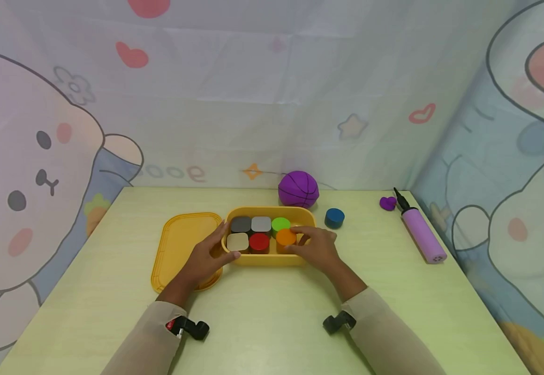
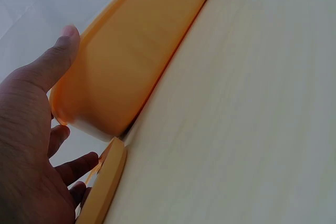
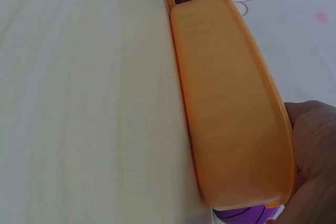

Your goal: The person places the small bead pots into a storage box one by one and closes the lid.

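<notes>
A yellow plastic box (image 1: 272, 260) stands on the table with its top open. Inside sit square-topped pieces in black (image 1: 241, 224), grey (image 1: 261, 224) and beige (image 1: 237, 242), beside round ones in green (image 1: 281, 225) and red (image 1: 259, 242). At the box's right part, my right hand (image 1: 318, 247) pinches an orange cylinder (image 1: 285, 238) between thumb and fingers. My left hand (image 1: 205, 259) holds the box's left end, thumb on the front rim. Under that hand lies a yellow lid (image 1: 178, 250). Both wrist views show the box's outer wall; the pieces are hidden there.
Behind the box is a purple basketball (image 1: 298, 189). A blue cylinder (image 1: 334, 218) stands to the box's right. Farther right lie a purple hand pump (image 1: 423, 234) with a black nozzle and a small purple heart-shaped piece (image 1: 387, 203). A printed curtain (image 1: 262, 104) hangs behind the table.
</notes>
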